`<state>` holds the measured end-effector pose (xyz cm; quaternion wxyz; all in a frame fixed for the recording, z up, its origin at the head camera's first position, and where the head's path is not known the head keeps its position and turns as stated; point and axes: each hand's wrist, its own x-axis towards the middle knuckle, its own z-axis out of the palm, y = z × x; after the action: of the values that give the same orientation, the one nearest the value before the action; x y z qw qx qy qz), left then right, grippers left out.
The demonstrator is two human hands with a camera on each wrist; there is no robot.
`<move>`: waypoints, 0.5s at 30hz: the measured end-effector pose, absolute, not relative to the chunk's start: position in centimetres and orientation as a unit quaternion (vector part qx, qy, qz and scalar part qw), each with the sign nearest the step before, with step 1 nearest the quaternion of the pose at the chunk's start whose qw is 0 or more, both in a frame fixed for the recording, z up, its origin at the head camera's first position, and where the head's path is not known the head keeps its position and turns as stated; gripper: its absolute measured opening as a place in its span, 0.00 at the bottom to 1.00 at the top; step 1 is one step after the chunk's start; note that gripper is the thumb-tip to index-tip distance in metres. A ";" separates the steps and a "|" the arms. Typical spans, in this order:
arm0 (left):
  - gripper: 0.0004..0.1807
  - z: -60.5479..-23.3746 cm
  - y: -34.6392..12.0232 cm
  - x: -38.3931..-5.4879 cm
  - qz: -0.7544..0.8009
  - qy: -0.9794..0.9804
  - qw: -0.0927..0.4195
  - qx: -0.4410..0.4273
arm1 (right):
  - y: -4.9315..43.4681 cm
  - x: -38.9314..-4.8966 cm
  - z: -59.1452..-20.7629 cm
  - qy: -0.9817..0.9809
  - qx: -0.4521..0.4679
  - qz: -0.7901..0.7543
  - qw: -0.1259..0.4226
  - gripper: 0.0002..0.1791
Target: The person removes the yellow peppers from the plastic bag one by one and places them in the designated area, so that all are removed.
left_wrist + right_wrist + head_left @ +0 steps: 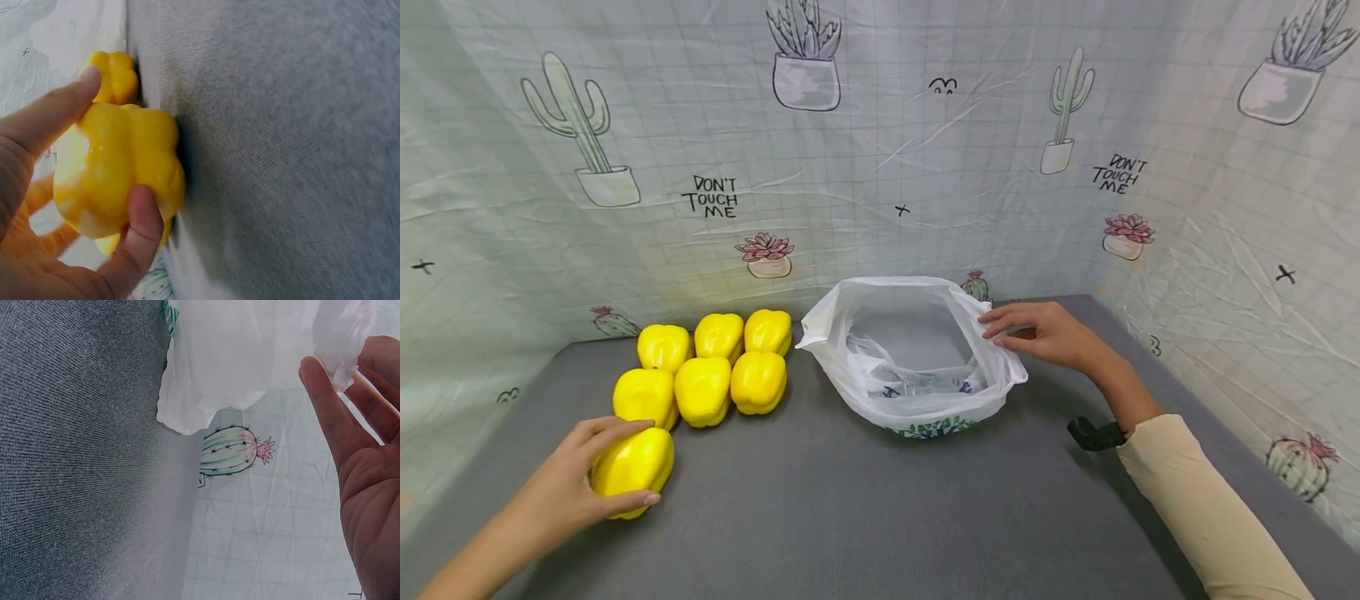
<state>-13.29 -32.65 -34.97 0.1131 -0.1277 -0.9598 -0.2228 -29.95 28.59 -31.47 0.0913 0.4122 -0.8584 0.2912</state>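
My left hand (572, 475) holds a glossy yellow bell pepper (634, 471) at the near left of the grey table, thumb on one side and fingers on the other. Up close in the left wrist view, this bell pepper (106, 165) shows its lobed end. A white plastic bag (857, 392) with green and blue print stands at the middle back, its mouth wide. At the bag's right rim, my right hand (1045, 333) lightly holds the edge. Thin plastic (340, 344) lies between its thumb and fingers in the right wrist view.
Several more yellow bell peppers (702, 392) stand close together in rows at the back left, left of the bag. A cloth printed with cacti (887, 150) hangs behind the grey table (880, 517) and along its sides. A black band (1096, 435) is on the right wrist.
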 end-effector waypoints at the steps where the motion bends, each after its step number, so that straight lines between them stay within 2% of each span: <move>1: 0.46 -35.0 -32.6 -13.2 -0.220 -0.963 0.104 -0.118 | 28.5 -30.0 -31.5 -0.859 0.412 0.291 0.089 0.12; 10: 0.46 -34.1 -32.3 -13.2 -0.229 -0.971 0.026 -0.064 | 28.2 -30.2 -31.8 -0.859 0.411 0.292 0.087 0.12; 15: 0.47 -34.0 -31.9 -13.0 -0.253 -0.966 0.008 -0.048 | 28.1 -30.2 -31.9 -0.859 0.412 0.292 0.084 0.12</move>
<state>-13.04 -31.86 -33.97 0.0081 -0.0478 -0.9663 -0.2527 -30.16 28.08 -31.92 0.0840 0.4123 -0.8589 0.2921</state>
